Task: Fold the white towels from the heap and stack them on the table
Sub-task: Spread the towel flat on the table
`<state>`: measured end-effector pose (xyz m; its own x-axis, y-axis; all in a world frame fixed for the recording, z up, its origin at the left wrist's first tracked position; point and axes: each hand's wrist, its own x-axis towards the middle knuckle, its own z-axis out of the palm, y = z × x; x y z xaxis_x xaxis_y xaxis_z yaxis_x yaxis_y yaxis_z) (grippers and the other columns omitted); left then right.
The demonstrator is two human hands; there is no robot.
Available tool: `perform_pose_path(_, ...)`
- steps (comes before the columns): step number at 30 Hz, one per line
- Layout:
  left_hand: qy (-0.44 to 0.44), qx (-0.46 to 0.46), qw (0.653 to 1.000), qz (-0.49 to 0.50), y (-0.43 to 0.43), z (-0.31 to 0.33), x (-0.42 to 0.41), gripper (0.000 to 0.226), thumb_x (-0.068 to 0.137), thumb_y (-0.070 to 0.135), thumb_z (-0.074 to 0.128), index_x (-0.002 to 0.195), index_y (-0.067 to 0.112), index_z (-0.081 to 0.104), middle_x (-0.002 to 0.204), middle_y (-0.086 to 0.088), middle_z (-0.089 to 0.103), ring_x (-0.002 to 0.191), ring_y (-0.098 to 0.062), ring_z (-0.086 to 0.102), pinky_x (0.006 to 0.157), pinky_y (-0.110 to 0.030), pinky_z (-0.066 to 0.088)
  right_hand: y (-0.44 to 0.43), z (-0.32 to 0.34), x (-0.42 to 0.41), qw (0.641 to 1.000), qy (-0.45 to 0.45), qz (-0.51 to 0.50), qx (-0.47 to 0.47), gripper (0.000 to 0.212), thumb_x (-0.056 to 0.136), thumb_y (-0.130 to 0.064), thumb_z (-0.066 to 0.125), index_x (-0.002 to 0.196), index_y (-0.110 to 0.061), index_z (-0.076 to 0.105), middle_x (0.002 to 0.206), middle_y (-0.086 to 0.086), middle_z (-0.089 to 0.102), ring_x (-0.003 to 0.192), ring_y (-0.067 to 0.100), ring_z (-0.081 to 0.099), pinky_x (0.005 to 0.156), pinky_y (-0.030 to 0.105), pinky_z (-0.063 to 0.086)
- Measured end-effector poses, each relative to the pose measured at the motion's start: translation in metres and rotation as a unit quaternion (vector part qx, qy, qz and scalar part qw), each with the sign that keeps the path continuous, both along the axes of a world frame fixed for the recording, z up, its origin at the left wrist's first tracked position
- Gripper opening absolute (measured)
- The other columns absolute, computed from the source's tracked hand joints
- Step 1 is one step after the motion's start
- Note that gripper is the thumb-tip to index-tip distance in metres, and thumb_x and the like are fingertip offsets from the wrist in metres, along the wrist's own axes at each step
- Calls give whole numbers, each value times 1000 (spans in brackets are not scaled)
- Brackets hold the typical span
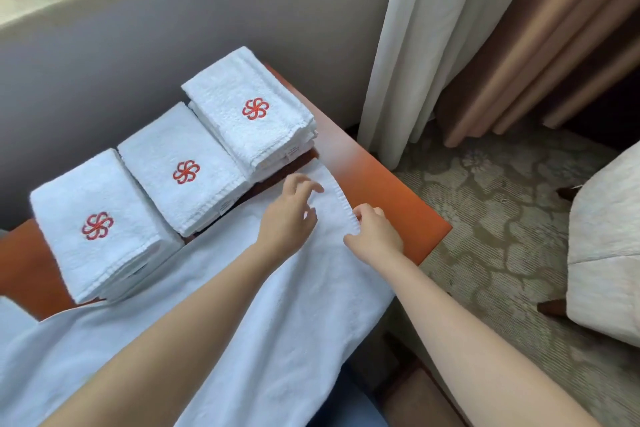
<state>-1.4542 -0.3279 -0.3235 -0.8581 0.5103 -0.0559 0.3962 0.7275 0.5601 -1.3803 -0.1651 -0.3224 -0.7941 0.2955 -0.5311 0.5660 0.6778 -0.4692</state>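
A long white towel [294, 305] lies spread flat along the front of the orange-brown table [391, 191], its far end near the right corner. My right hand [375, 232] pinches the towel's hemmed right edge near that end. Just left of it, my left hand [287, 215] hovers over the towel with fingers loosely spread, holding nothing. Behind the towel stand three stacks of folded white towels with red flower logos: a left stack [100, 222], a middle stack [183, 166] and a taller right stack [249, 111].
A grey wall [173, 45] runs right behind the stacks. Cream and brown curtains [467, 45] hang at the right. Patterned carpet [502, 218] lies beyond the table's right edge, with a pale upholstered chair [609, 253] at far right.
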Motion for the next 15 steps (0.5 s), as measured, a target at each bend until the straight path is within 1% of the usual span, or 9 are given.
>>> perform_pose_path(2, -12, -63, 994, -83, -7, -11, 10, 39, 90, 15, 59, 128, 26, 57, 139, 5, 46, 118, -18, 55, 81, -39, 52, -4, 1, 6, 1000, 12, 5, 23, 34, 89, -21, 59, 122, -22, 52, 126, 0, 49, 105, 23, 56, 80, 35, 48)
perform_pose_path(3, -28, -104, 986, -124, -10, -18, 14, 45, 93, 20, 60, 137, 26, 53, 149, 1, 41, 134, -22, 43, 95, -40, 47, -6, 0, 9, 1000, 11, 5, 19, 30, 89, -20, 57, 119, -21, 54, 124, 1, 52, 104, 23, 57, 80, 35, 48)
perform_pose_path(5, -63, -182, 966, -174, -11, -31, 20, 61, 99, 33, 54, 154, 28, 29, 165, -2, 11, 152, -23, 9, 120, -40, 20, -12, -1, 14, 1000, -11, 25, 8, 31, 92, -18, 52, 122, -20, 59, 123, 2, 57, 108, 24, 59, 85, 34, 49)
perform_pose_path(6, -72, -209, 958, -182, -10, -36, 21, 67, 101, 38, 50, 158, 30, 17, 166, -2, -4, 153, -23, -5, 124, -39, 5, -14, -2, 17, 999, -17, 40, 9, 35, 94, -18, 50, 127, -21, 59, 126, 3, 58, 112, 24, 58, 88, 34, 48)
perform_pose_path(7, -73, -224, 954, -184, -9, -40, 20, 69, 102, 41, 47, 158, 32, 8, 165, -1, -13, 152, -23, -13, 124, -39, -4, -16, -2, 19, 998, -16, 53, 12, 39, 94, -17, 47, 132, -21, 58, 128, 4, 58, 116, 24, 57, 90, 34, 48)
perform_pose_path(8, -70, -231, 953, -182, -6, -43, 19, 71, 102, 43, 45, 158, 33, 3, 165, -1, -16, 152, -23, -16, 123, -39, -8, -18, -2, 21, 998, -13, 67, 16, 42, 95, -16, 45, 135, -21, 55, 130, 4, 57, 118, 24, 56, 91, 34, 47)
perform_pose_path(11, -71, -238, 955, -163, 6, -47, 9, 71, 101, 47, 43, 158, 35, 0, 164, -1, -18, 151, -23, -18, 122, -40, -8, -19, -3, 25, 993, -17, 113, 31, 47, 95, -17, 42, 142, -20, 47, 142, 3, 49, 127, 23, 50, 92, 35, 46)
perform_pose_path(13, -73, -241, 957, -145, 19, -47, 0, 71, 102, 49, 41, 157, 36, -1, 164, -2, -19, 151, -23, -19, 122, -41, -9, -13, -6, 25, 990, -40, 129, 29, 54, 98, -21, 41, 151, -19, 33, 159, 0, 30, 140, 21, 39, 101, 37, 42)
perform_pose_path(15, -78, -238, 959, -131, 31, -48, -7, 70, 102, 48, 39, 158, 35, -2, 164, -3, -20, 151, -23, -19, 122, -41, -9, -4, -11, 24, 988, -70, 138, 28, 63, 101, -26, 40, 158, -20, 14, 167, -4, 0, 151, 16, 16, 111, 41, 33)
